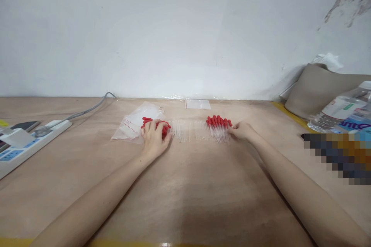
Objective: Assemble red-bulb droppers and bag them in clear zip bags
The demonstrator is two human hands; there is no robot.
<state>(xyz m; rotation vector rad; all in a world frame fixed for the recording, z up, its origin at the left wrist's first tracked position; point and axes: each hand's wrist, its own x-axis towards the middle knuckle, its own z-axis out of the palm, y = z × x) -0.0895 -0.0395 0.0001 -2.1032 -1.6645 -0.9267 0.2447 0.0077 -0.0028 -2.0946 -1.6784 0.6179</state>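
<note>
Two clusters of red-capped droppers lie on the table [185,185], one under each of your hands. The left cluster [162,126] is mostly hidden beneath your left hand [153,137]; only a few red caps show past the fingers, so no count is possible. The right cluster [218,122] shows roughly nine red caps packed side by side, exact number uncertain. The clear glass stems [185,130] between your hands are faint against the wood and cannot be counted.

Your left hand lies palm down, fingers curled loosely over its cluster, covering rather than clamping it. Your right hand [242,130] touches the outer edge of the right cluster with its fingertips; whether it pinches a dropper cannot be told.

Outward of your left hand: clear zip bags [130,125], touching the cluster, number unclear; farther out, one power strip [26,144], cut off by the frame edge. Beyond the droppers: one flat clear bag [198,104]. Outward of your right hand: one water bottle [337,110], partly cut off.
</note>
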